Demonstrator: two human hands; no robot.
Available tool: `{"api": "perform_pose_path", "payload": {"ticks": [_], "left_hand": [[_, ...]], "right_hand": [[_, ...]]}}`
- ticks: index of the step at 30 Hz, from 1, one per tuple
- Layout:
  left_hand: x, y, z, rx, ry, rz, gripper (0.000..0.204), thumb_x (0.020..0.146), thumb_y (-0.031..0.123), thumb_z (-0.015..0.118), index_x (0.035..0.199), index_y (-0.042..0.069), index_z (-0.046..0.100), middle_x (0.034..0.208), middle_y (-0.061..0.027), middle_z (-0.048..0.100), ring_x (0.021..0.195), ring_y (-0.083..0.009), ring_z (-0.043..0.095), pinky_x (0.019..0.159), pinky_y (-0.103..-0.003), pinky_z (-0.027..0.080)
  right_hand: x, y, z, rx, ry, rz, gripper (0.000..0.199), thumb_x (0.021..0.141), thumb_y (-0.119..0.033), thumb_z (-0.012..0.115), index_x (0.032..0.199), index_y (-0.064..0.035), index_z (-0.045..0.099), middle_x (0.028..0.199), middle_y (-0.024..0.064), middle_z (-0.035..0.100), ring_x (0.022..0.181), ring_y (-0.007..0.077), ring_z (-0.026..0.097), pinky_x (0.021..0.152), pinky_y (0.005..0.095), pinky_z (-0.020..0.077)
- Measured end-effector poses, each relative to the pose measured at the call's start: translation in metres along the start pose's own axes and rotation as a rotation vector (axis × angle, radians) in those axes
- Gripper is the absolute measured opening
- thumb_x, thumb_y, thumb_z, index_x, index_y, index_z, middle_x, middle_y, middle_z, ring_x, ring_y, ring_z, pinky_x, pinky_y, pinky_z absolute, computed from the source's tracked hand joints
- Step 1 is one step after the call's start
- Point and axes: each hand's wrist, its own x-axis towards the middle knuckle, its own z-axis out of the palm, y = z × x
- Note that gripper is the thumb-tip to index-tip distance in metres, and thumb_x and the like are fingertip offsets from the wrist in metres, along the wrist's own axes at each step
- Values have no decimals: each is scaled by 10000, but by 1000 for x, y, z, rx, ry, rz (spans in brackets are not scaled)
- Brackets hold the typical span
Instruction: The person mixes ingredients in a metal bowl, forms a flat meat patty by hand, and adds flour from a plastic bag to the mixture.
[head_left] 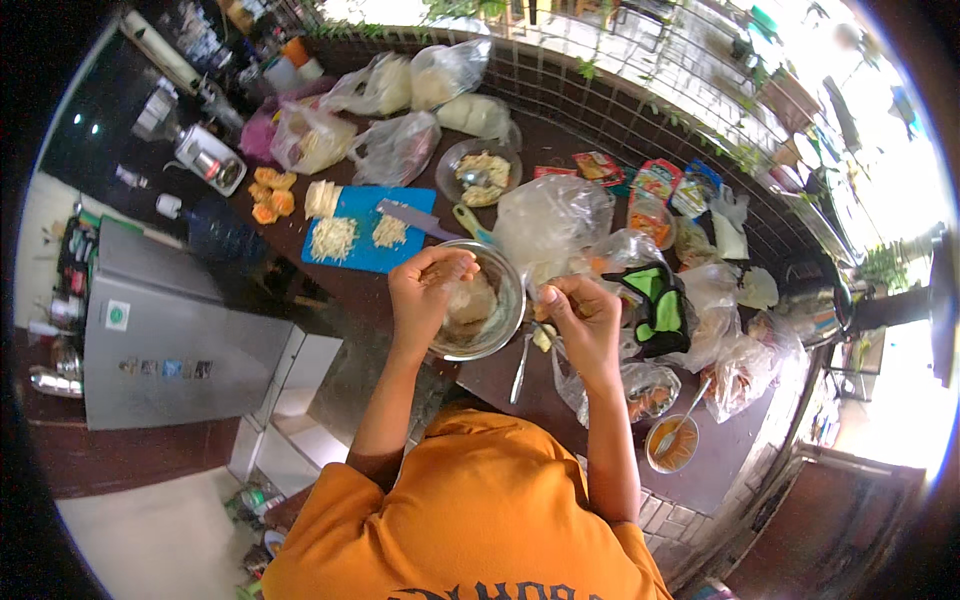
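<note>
My left hand [425,290] is over the left rim of a round bowl [519,318], its fingers curled together. Anything pinched in them is too small to make out. Inside the bowl lies a pale, doughy mass [472,305]. My right hand [587,318] is raised just right of the bowl, thumb and fingers pressed together around a small brownish piece whose kind I cannot tell. Below, between bowl and right wrist, a metal spoon or fork [520,370] lies on the table. Beyond the bowl is a blue cutting board [350,258] with shredded white food [333,239] and a knife [418,219].
A dish of mashed food [480,172] with a spoon stands behind. Filled plastic bags [390,145] line the back; a clear bag [553,215], seasoning packets [657,178] and a black-green cloth item [658,308] sit right. A small orange bowl [672,443] holds a spoon.
</note>
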Motion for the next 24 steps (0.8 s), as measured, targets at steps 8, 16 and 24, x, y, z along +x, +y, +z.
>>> {"api": "perform_pose_path", "payload": {"ticks": [8,16,24], "left_hand": [[-2,-23,-45,-16,-134,-177,327,1119,189,496,1333,-19,630,1229,-144,738,988,-209,738,867,-327,592],[24,-37,-70,-58,-250,-141,283,1037,-38,535,1298,-11,640,1263,-115,688,1122,-203,705,994,-335,552],[44,-61,-88,-127,-382,-127,168,1038,18,591,1190,-2,661,1183,-83,708,1055,-171,709,969,-316,551]], "right_hand": [[14,25,60,-227,-144,106,242,999,-54,656,1220,30,710,1026,141,773,918,183,748,824,320,578],[19,18,90,-848,-181,-10,307,937,-68,680,1236,0,687,1243,205,697,1144,404,669,996,451,540],[13,43,114,-1114,-244,18,495,896,-92,724,1373,-47,602,1436,202,553,1309,408,536,1089,475,468]]}}
